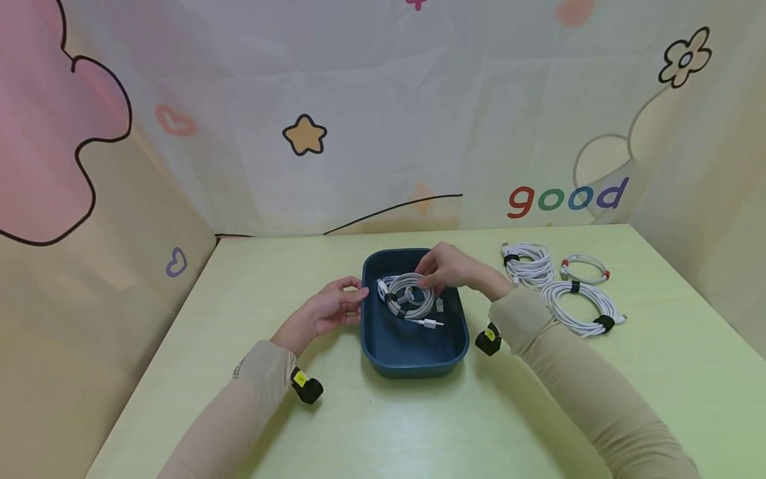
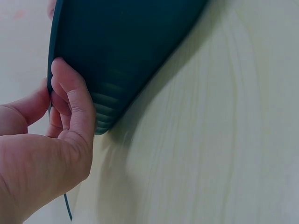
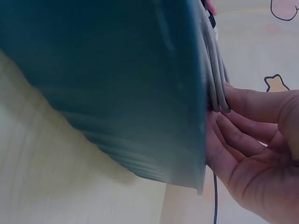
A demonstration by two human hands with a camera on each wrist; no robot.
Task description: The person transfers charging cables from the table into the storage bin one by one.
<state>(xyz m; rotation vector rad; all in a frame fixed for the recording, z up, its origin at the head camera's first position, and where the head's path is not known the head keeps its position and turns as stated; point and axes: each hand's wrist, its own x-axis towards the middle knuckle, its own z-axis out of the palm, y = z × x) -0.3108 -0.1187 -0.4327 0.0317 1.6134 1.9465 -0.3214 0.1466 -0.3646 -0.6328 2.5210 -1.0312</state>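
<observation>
The left hand (image 1: pixel 332 308) pinches the left rim of the dark blue bin (image 1: pixel 397 346), its curled fingers (image 2: pixel 80 102) against the outer wall (image 2: pixel 126 56) clear only in the left wrist view. The right hand (image 1: pixel 456 267) pinches a coiled cable (image 1: pixel 427 304) inside the bin's far half, some fingertips hidden. Three white coils (image 1: pixel 532 269) lie at far right

A wrinkled beige left sleeve (image 1: pixel 224 419) and matching right sleeve (image 1: pixel 589 382) are worn, dark lettering (image 1: pixel 239 368) printed by the left cuff (image 1: pixel 269 367). A black left wrist camera (image 1: pixel 310 391) and right wrist camera (image 1: pixel 487 343) are each marked with a yellow label (image 1: pixel 300 378).
</observation>
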